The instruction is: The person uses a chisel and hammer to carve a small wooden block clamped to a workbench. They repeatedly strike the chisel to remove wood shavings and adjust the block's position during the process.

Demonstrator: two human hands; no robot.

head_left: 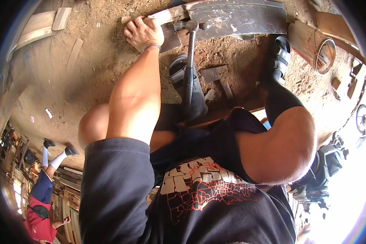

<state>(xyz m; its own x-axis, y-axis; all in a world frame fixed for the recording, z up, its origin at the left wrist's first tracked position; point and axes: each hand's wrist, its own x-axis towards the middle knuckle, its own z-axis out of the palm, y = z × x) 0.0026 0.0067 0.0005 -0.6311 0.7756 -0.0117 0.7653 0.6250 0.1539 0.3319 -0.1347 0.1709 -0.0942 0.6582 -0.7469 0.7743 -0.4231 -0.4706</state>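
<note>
My left hand (144, 33), a bracelet at its wrist, is closed with curled fingers on the left end of a long, worn, dark wooden board (242, 18) with pale scraped patches, at the top of the head view. Just right of it is a hammer (189, 69), its metal head over the board's lower edge and its long dark handle pointing down across my sandaled left foot (177, 71). My right hand is not in view. Small dark offcuts (210, 74) lie on the dirt between my feet.
A cylindrical container (305, 44) lies at the upper right beside my right foot. Loose planks (38, 26) are at the upper left, stacked timber (67, 187) at the lower left. Another person (40, 215) in red is at the lower left; a motorbike (321, 166) is at the right.
</note>
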